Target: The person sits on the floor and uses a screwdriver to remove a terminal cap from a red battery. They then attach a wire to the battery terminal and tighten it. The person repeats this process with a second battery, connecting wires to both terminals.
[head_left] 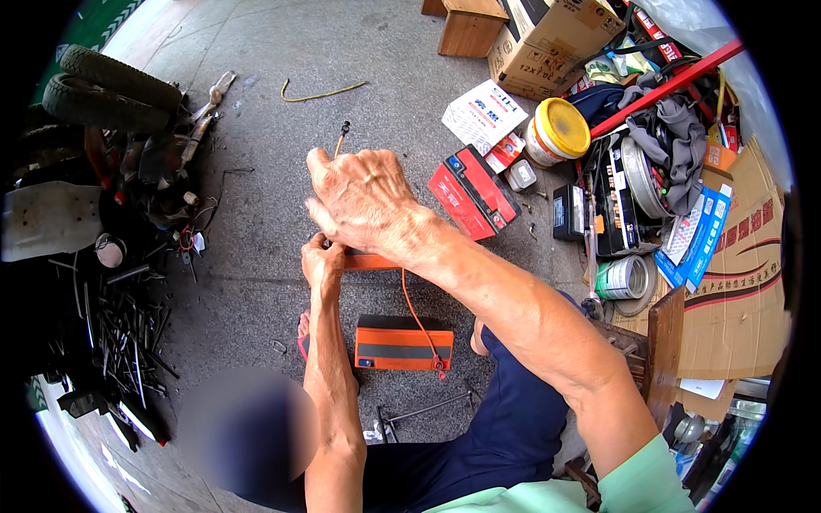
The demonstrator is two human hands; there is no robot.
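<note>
My right hand (359,192) is raised over an orange battery (368,263), its fingers curled; what it grips is hidden. A short yellow wire with a black end (341,135) sticks up just beyond it. Below it, my left hand (327,255) pinches at the battery's left end, on something I cannot make out. A red cable (410,303) runs down to a second orange and dark battery (404,350) on the floor between my legs. A red battery (475,192) lies at an angle to the right.
Tyres (111,85) and dark metal parts (128,342) crowd the left. On the right are a yellow-lidded bucket (556,128), cardboard boxes (547,47), a red bar (667,85), cans and cardboard sheets (727,325). A loose yellow cord (316,94) lies on the stone floor (231,171).
</note>
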